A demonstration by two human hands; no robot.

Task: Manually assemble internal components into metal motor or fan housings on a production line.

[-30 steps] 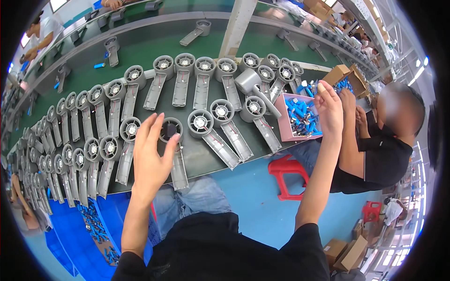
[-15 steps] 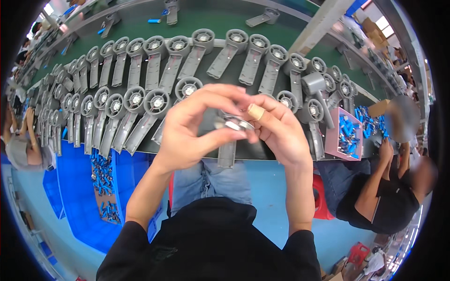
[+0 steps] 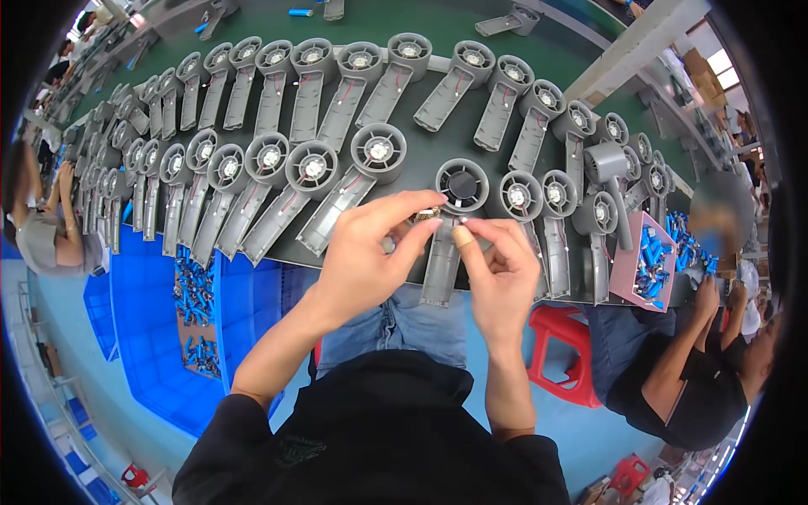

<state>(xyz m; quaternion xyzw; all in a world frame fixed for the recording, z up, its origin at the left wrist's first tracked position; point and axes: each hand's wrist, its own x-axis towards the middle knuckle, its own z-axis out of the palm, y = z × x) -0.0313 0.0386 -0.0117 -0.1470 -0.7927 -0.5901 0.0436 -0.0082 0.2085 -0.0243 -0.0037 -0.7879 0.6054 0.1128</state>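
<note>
Between my left hand's (image 3: 362, 252) thumb and forefinger is a small metallic part (image 3: 427, 215), too small to name; something silvery shows in the same palm. My right hand (image 3: 501, 269), with a tan wrap on its thumb, is closed in a pinch on a small white piece (image 3: 461, 220) whose kind I cannot make out. Just beyond my fingers lies a grey handheld fan housing (image 3: 440, 269). A black disc (image 3: 462, 186) covers the middle of its round head, and its long open handle points toward me, partly behind my hands.
Several similar grey fan housings (image 3: 313, 168) lie in two rows along the dark bench. At the right, a pink box (image 3: 627, 261) holds blue cylindrical cells (image 3: 652, 261). Blue bins (image 3: 156, 337) stand at the left. A co-worker (image 3: 690, 370) sits at the right near a red stool (image 3: 560, 353).
My hands have lowered and drawn slightly apart, uncovering the fan housing with the black disc. The silvery part is now mostly hidden in my left hand. The view has shifted.
</note>
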